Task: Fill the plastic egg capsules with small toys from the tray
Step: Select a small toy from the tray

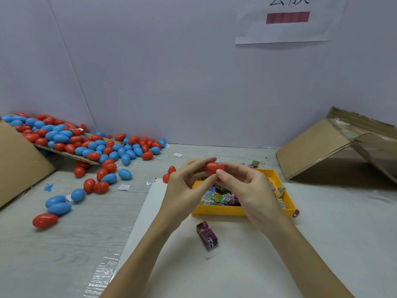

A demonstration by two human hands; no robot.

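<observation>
Together, both hands hold one red egg capsule (214, 167) above the far left part of the yellow tray (217, 211). The left hand (186, 183) comes in from the near left, its fingers curled round the capsule's left end, thumb beneath. The right hand (247, 186) comes from the near right and pinches the right end, its thumb tip lying across the near side of the capsule. The egg lies on its side between them, and whether its halves are fully joined cannot be told, since the fingers cover the seam.

Beneath the hands the tray rests on a white sheet (236, 265) on the table (64, 244) and holds a heap of small toy packets (217, 197), much of it covered by the right hand. Just near of the tray lies a purple bundle of packets (207, 235). To the left, red and blue egg capsules (90, 145) spill from a tipped cardboard box (19, 164) across the table, with stragglers reaching toward the near left. Two more red eggs (169, 173) sit just behind the left hand, partly hidden by it. At the far right a second cardboard box (335, 147) lies open on its side, cut off by the frame edge. On the wall a paper sign (287, 22) is cropped at the top, its writing unreadable. Small white paper scraps (124, 187) dot the table.
</observation>
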